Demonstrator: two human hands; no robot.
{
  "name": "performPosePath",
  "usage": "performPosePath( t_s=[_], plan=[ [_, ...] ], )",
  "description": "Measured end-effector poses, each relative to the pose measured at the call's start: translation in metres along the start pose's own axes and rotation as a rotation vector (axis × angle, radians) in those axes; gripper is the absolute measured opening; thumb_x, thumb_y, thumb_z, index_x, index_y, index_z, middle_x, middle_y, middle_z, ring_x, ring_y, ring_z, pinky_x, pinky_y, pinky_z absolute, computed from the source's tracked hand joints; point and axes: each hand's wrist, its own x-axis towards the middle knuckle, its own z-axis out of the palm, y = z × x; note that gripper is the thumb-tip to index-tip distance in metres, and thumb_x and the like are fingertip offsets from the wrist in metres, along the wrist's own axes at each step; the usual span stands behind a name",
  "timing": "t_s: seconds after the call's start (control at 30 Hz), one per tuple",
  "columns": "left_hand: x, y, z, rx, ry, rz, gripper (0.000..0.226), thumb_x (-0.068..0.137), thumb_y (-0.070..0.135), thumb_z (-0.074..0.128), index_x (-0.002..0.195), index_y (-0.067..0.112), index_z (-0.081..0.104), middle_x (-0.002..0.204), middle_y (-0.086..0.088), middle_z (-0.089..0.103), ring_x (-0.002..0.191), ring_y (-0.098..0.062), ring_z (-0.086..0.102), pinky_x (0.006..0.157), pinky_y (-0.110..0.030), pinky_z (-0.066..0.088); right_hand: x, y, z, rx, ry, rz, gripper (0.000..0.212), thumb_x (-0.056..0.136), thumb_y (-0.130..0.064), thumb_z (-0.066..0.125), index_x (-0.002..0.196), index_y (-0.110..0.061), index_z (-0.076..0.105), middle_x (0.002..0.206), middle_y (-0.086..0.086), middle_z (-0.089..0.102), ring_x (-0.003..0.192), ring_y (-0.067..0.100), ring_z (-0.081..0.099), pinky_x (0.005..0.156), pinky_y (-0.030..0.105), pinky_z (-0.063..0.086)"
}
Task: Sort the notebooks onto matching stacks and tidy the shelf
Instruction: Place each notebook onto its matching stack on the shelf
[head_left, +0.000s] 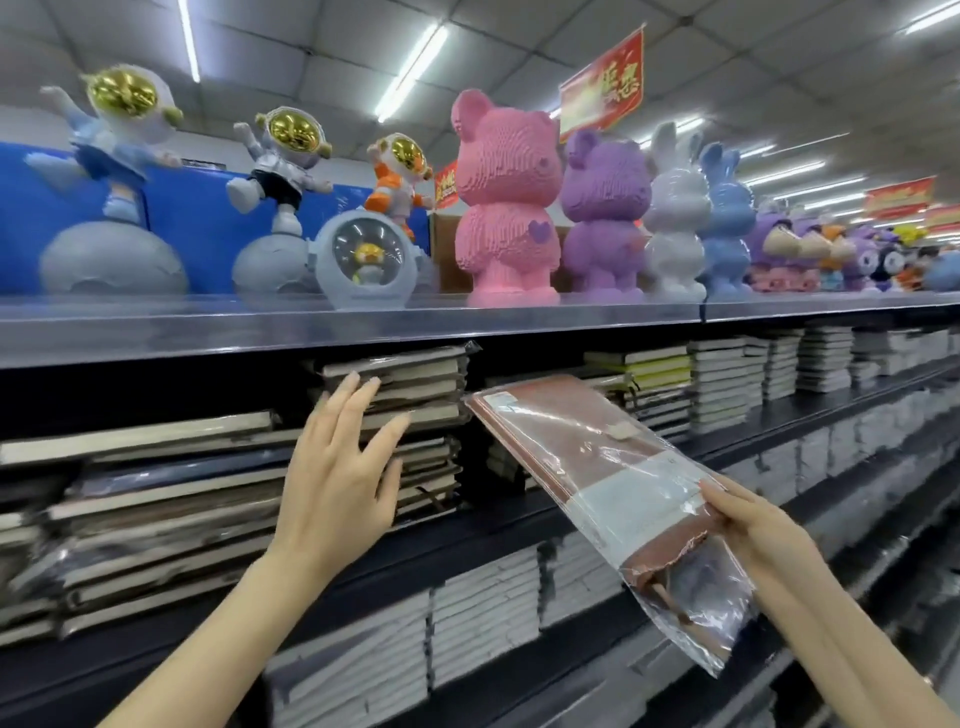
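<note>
My right hand (748, 525) grips a reddish-brown notebook (582, 447) in a clear plastic sleeve by its near right edge. The notebook is tilted, its far corner pointing into the gap between two stacks on the middle shelf. My left hand (337, 467) is flat and open, fingers spread, pressed against the front of a tall stack of dark notebooks (415, 415). A lower, untidy stack of notebooks (156, 499) lies to the left of that hand. Behind the held notebook, a partly hidden stack with yellow-edged books (649, 369) sits on the same shelf.
The dark shelf edge (493, 530) runs under the stacks. Several neat grey stacks (727, 384) continue to the right, and white-edged stacks (483, 613) fill the shelf below. Above, a glossy top shelf (208, 332) carries astronaut figures, a pink bear (506, 197) and other toys.
</note>
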Motion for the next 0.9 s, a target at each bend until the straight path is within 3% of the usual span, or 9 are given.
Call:
performPosePath(
  t_s=[0.1,0.23,0.37,0.43,0.5,0.63,0.7,0.8,0.9],
  plan=[
    [-0.019,0.007,-0.008,0.001,0.027,-0.105,0.031,0.081,0.016,0.060,0.108,0.005,0.068,0.124,-0.022,0.056,0.119,-0.037,0.051,0.102,-0.046,0.041,0.015,-0.002,-0.002,0.009,-0.060,0.076,0.027,0.092,-0.006,0.048,0.104,-0.007,0.071,0.102,0.011,0.073,0.086,0.023,0.070,0.074,0.032,0.057],
    [-0.052,0.017,-0.025,-0.031,-0.060,-0.258,0.036,0.089,0.032,0.048,0.106,0.008,0.069,0.112,-0.009,0.064,0.106,-0.026,0.057,0.090,-0.033,0.045,0.020,0.004,0.007,-0.025,-0.198,0.161,0.030,0.092,-0.004,0.044,0.107,-0.011,0.070,0.091,0.009,0.075,0.072,0.019,0.073,0.055,0.028,0.059],
    [-0.078,0.037,-0.055,-0.415,-0.138,-0.766,0.040,0.093,0.055,0.041,0.110,0.026,0.063,0.106,0.014,0.064,0.101,-0.007,0.059,0.080,-0.014,0.039,0.017,0.029,0.032,-0.017,-0.346,0.244,0.032,0.081,-0.010,0.053,0.107,-0.015,0.071,0.104,0.014,0.072,0.079,0.023,0.072,0.061,0.031,0.060],
    [-0.086,0.045,-0.071,-0.765,-0.120,-1.079,0.036,0.085,0.054,0.043,0.106,0.029,0.059,0.103,0.007,0.068,0.099,-0.012,0.064,0.080,-0.019,0.048,0.009,0.042,0.051,0.017,-0.406,0.287,0.030,0.083,-0.009,0.051,0.103,-0.015,0.074,0.105,0.013,0.072,0.080,0.022,0.073,0.059,0.031,0.060],
    [-0.093,0.053,-0.088,-0.966,-0.036,-1.252,0.043,0.081,0.054,0.045,0.110,0.025,0.058,0.100,-0.005,0.071,0.094,-0.021,0.069,0.082,-0.034,0.055,0.001,0.054,0.071,0.046,-0.465,0.309,0.030,0.086,-0.008,0.050,0.102,-0.016,0.074,0.106,0.012,0.072,0.083,0.021,0.072,0.064,0.031,0.060],
    [-0.105,0.065,-0.122,-1.061,0.086,-1.288,0.049,0.084,0.054,0.047,0.124,0.025,0.050,0.109,-0.004,0.070,0.098,-0.020,0.068,0.083,-0.039,0.055,-0.029,0.076,0.118,0.096,-0.596,0.345,0.029,0.074,-0.011,0.058,0.089,-0.023,0.079,0.097,0.008,0.075,0.075,0.017,0.072,0.058,0.027,0.058],
    [-0.113,0.066,-0.134,-1.024,0.147,-1.321,0.058,0.080,0.044,0.062,0.133,0.032,0.041,0.116,0.004,0.067,0.105,-0.015,0.065,0.089,-0.040,0.054,-0.049,0.089,0.143,0.120,-0.661,0.369,0.030,0.069,-0.015,0.065,0.095,-0.020,0.078,0.099,0.010,0.074,0.077,0.018,0.072,0.057,0.026,0.057],
    [-0.132,0.060,-0.147,-0.971,0.259,-1.396,0.077,0.079,0.015,0.074,0.140,0.035,0.031,0.120,0.007,0.063,0.110,-0.011,0.061,0.097,-0.041,0.050,-0.076,0.117,0.175,0.097,-0.702,0.399,0.038,0.080,-0.013,0.060,0.117,-0.017,0.068,0.108,0.012,0.072,0.082,0.021,0.071,0.063,0.030,0.058],
    [-0.156,0.043,-0.163,-0.891,0.342,-1.392,0.078,0.080,0.004,0.072,0.138,0.038,0.033,0.119,0.008,0.063,0.110,-0.009,0.061,0.096,-0.039,0.050,-0.102,0.141,0.206,0.038,-0.768,0.382,0.033,0.091,-0.010,0.053,0.121,-0.020,0.063,0.108,0.010,0.072,0.081,0.020,0.071,0.061,0.031,0.058]
  ],
)
